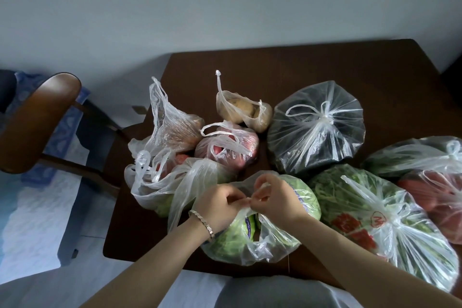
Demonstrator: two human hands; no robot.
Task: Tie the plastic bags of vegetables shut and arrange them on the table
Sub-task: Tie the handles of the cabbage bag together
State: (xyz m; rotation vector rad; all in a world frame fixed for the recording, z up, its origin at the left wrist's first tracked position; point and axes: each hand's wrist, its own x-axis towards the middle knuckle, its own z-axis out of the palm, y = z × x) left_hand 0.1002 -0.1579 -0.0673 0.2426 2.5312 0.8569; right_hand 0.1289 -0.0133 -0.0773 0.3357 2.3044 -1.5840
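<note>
A clear plastic bag of green cabbage (232,240) lies at the near edge of the dark wooden table (300,65). My left hand (217,205) and my right hand (275,197) meet above it, each pinching one of the bag's handles, which cross between my fingers. Around it lie several other clear bags: a tied bag of dark greens (315,130), a tied bag of leafy greens with a red print (375,220), a potato bag (247,110), a bag of red produce (227,147), and loose open bags (162,177) at the left.
Two more bags, one green (412,157) and one with red vegetables (435,197), sit at the right edge. A wooden chair (37,120) stands left of the table. A pale wall rises behind. The far half of the tabletop holds nothing.
</note>
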